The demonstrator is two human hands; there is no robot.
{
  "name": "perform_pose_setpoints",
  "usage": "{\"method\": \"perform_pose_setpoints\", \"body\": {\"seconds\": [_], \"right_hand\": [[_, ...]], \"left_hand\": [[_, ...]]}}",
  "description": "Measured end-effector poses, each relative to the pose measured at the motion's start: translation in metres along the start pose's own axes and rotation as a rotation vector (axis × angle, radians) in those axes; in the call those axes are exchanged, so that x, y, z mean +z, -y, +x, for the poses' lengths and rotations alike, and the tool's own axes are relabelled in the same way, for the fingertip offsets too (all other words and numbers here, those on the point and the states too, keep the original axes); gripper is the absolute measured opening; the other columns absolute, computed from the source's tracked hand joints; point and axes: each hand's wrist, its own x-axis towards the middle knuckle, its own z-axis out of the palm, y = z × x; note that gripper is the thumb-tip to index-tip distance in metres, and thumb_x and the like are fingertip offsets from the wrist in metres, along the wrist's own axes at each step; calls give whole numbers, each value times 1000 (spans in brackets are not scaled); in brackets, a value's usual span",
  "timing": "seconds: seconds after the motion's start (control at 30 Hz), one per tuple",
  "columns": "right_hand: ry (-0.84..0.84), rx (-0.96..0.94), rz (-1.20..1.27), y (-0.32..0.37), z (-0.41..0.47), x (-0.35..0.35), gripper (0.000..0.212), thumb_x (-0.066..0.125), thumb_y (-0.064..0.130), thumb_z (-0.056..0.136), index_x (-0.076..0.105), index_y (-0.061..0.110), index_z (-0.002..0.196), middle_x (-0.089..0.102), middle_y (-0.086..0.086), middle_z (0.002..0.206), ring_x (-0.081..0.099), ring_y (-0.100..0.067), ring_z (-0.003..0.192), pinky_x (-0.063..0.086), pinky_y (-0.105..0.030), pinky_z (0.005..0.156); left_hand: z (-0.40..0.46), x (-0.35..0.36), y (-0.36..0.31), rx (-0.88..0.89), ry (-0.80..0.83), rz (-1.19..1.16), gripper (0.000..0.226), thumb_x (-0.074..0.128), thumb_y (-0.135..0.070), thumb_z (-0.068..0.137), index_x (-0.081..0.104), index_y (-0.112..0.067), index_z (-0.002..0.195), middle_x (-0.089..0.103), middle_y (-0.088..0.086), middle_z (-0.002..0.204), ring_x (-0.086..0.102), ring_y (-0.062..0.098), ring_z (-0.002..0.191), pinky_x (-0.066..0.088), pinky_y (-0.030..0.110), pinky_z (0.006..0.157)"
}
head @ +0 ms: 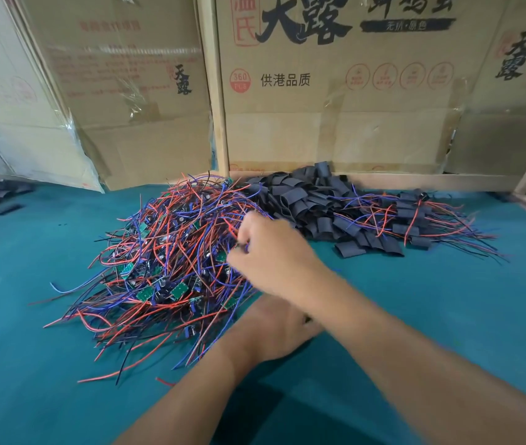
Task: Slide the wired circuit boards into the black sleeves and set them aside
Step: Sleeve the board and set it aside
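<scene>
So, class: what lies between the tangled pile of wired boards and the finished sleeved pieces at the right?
The heap of empty black sleeves, seen in the head view.

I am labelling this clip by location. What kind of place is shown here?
Probably a small hand-assembly workshop bench: a heap of wired circuit boards, a pile of black sleeves beside it on a teal table, and flattened cardboard boxes serving as walls.
</scene>
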Motion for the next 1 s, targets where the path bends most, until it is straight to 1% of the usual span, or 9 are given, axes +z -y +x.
{"method": "perform_pose_setpoints", "body": {"seconds": [0.1,0.17,0.27,0.33,0.4,0.57,0.73,0.87,1.0], "right_hand": [[-16,98,530,-23,-6,-42,23,73,20,86,51,18,93,69,-1,71,72,-20,59,55,-33,49],[-40,106,782,-46,-15,-67,24,76,10,85,53,11,92,68,-2,67,72,-23,61,55,-29,50],[-26,103,938,-75,-38,-89,25,79,18,77,59,8,87,66,-9,72,68,-21,62,53,-25,51],[11,156,886,-87,-52,-86,29,78,27,72,61,7,85,64,-12,72,61,-18,57,46,-24,45],[67,200,815,-93,-62,-76,23,74,27,80,63,7,85,59,-10,66,52,-15,54,38,-21,42],[195,163,755,-100,-69,-73,16,63,25,95,71,14,88,58,-2,67,44,-18,57,36,-19,46],[233,184,813,-107,-58,-66,6,65,10,95,64,9,88,66,-13,78,64,-23,64,54,-28,59],[-18,313,218,-143,-16,-54,16,55,13,97,64,19,85,72,-4,85,72,-15,77,60,-36,75],[94,113,-182,-162,31,-35,13,57,14,95,66,19,103,67,-1,104,63,-20,95,48,-30,81]], "left_hand": [[2,-14,-13,44,-135,-271,24,62,-31,96,59,-17,76,47,-6,57,38,6,53,35,26,55],[6,-20,-15,-16,-181,-438,24,63,-23,96,64,-8,79,53,1,60,41,10,56,39,34,59],[3,-28,-18,-72,-146,-976,25,63,-27,93,69,-3,100,62,-7,73,49,8,62,39,26,55],[-1,-28,-23,39,18,-1183,42,61,-35,92,64,-10,125,70,-7,107,63,11,90,52,28,71],[-4,-21,-28,148,40,-1155,45,60,-38,91,62,-16,130,69,-4,119,64,13,108,54,32,86],[1,-16,-33,120,-345,-999,22,72,-42,80,72,-20,83,68,4,76,56,9,65,47,27,61],[3,-18,-32,93,-371,-1150,6,75,-22,84,70,-19,83,62,-2,66,53,12,56,46,25,46],[1,-25,-32,-4,-246,-1337,12,75,-32,78,68,-24,72,62,2,69,55,14,60,46,25,46],[-2,-27,-36,26,-132,-1407,16,69,-26,84,59,-17,74,68,10,78,56,16,59,44,25,46]]}}
